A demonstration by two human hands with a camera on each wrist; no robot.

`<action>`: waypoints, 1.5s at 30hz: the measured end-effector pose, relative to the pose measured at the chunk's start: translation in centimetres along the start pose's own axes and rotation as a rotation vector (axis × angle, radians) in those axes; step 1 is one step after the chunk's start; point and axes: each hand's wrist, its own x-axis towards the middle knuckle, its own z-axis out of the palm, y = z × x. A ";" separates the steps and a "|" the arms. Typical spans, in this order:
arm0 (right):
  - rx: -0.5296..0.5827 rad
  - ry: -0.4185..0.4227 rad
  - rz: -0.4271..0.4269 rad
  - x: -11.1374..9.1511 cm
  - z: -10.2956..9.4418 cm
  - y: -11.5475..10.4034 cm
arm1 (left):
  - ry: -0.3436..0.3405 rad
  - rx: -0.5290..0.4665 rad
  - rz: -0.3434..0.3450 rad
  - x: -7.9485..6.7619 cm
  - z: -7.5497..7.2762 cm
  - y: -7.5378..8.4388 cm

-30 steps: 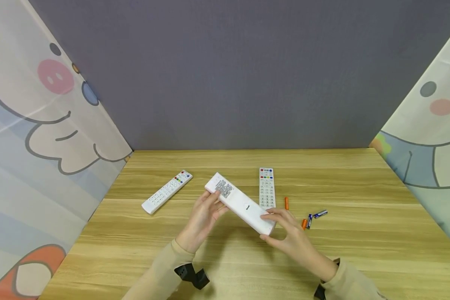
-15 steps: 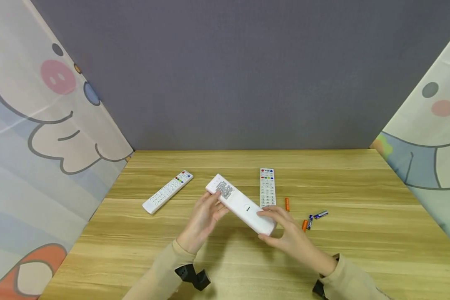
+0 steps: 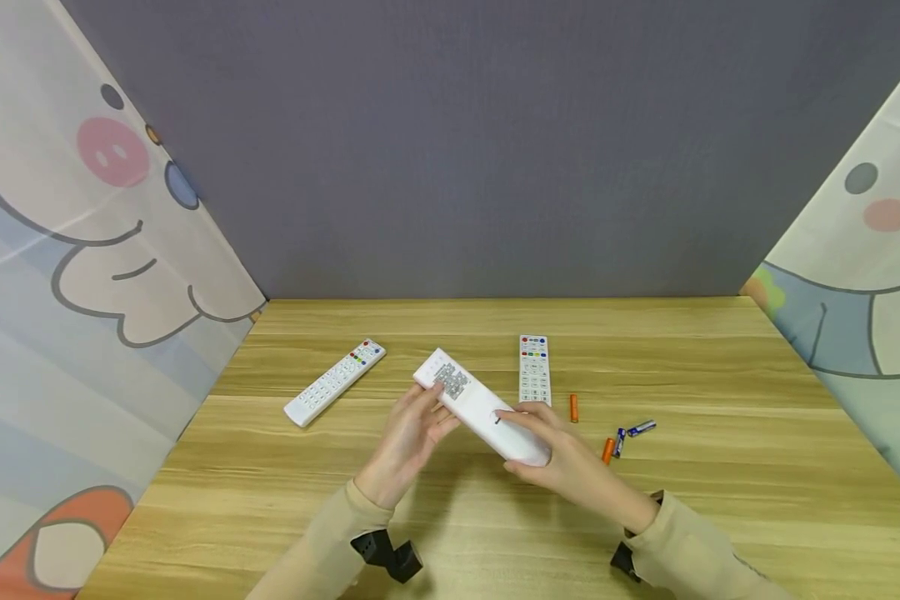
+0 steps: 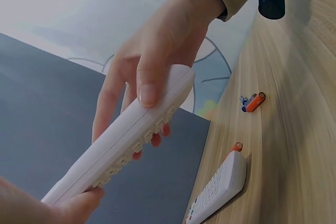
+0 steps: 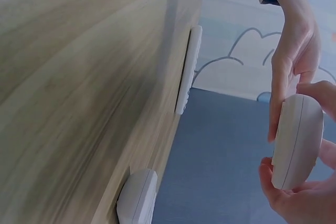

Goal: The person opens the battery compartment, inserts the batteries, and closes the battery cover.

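Note:
A white remote control [image 3: 471, 408] is held above the table with its back up, a printed label at its far-left end. My left hand [image 3: 408, 429] grips that end, thumb on the back near the label. My right hand [image 3: 570, 454] holds the near-right end, with a finger across the back by the small dark mark of the cover and the thumb at the end edge. In the left wrist view the remote's keys [image 4: 137, 145] face down, and right-hand fingertips show beneath them. The right wrist view shows its rounded end [image 5: 299, 140] between both hands.
On the wooden table [image 3: 270, 500] lie a second remote [image 3: 335, 383] at left and a third remote [image 3: 534, 367] behind the right hand. Two orange batteries [image 3: 573, 408] and two blue batteries [image 3: 641, 427] lie to the right. A grey panel [image 3: 495, 150] stands behind.
My right hand has slid left and up along the back of the remote, its finger now at the dark mark. My left hand keeps its hold almost unmoved.

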 end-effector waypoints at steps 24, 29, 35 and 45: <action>0.053 0.017 -0.009 0.3 0.2 0.0 | 0.014 0.001 -0.014 -0.3 0.3 0.0; 0.042 0.020 -0.016 0.3 0.2 0.1 | 0.029 0.018 -0.008 -0.2 0.3 -0.2; 0.052 0.018 -0.019 0.3 0.2 0.2 | 0.039 0.043 -0.010 -0.2 0.2 -0.3; 0.053 0.006 0.004 0.4 0.2 0.0 | 0.043 0.016 -0.021 -0.2 0.3 -0.3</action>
